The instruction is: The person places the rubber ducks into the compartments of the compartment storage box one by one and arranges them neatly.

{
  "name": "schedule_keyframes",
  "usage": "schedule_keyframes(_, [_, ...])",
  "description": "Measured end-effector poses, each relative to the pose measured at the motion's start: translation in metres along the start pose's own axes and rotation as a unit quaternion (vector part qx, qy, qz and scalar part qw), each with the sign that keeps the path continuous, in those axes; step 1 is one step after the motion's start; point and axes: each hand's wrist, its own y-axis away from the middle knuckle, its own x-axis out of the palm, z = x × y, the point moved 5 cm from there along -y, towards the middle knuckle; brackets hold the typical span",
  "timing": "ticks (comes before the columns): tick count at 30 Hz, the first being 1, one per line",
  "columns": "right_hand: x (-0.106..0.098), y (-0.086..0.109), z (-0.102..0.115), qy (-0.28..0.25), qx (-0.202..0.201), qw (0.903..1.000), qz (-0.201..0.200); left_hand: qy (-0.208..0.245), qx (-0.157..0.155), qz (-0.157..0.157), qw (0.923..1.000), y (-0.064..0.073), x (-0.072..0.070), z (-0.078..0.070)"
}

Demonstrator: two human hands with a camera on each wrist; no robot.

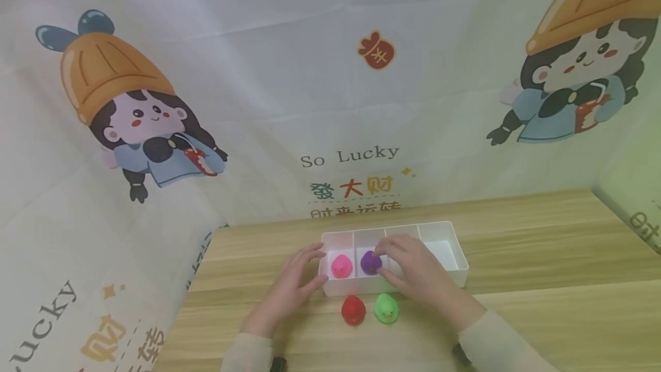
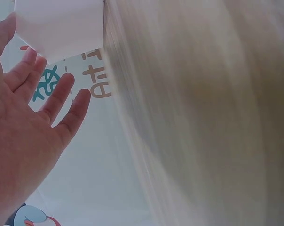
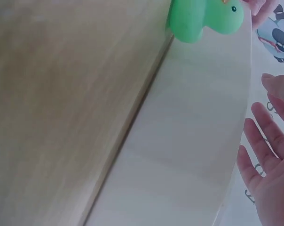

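Note:
A white divided tray (image 1: 408, 282) stands on the wooden table. Inside its leftmost compartment sits a pink toy duck (image 1: 341, 267), and a purple toy duck (image 1: 370, 263) is in the compartment beside it. My left hand (image 1: 290, 283) rests at the tray's left end with fingers spread, fingertips right at the white wall (image 2: 62, 28). My right hand (image 1: 413, 260) reaches over the tray, its thumb and index fingertips beside the purple duck. In the right wrist view that hand (image 3: 278, 174) has loosely extended fingers; the tray's long side hides the purple duck there.
In front of the tray are a red toy duck (image 1: 353, 310) and a green toy duck (image 1: 386, 309), side by side on the table (image 1: 542, 280). A printed white cloth (image 1: 279, 73) hangs behind and to the left. Pale sleeves (image 1: 501, 340) cover both forearms.

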Motion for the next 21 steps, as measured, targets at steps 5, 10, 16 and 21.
schedule_keyframes(5, [0.002, 0.007, 0.003, -0.006, -0.011, 0.9999, 0.000, -0.005, 0.002, 0.001, 1.0000, 0.000, 0.002, 0.000])
schedule_keyframes(10, [0.002, 0.013, 0.004, -0.010, -0.010, 0.9999, 0.010, -0.002, 0.002, 0.001, 1.0000, 0.000, 0.003, 0.000])
schedule_keyframes(16, [-0.001, 0.019, 0.006, -0.009, -0.030, 0.9995, 0.005, 0.002, 0.003, 0.002, 1.0000, 0.000, 0.003, 0.000])
schedule_keyframes(21, [-0.004, 0.022, 0.009, -0.011, -0.055, 0.9984, -0.004, 0.005, 0.002, 0.003, 1.0000, 0.000, 0.001, -0.001])
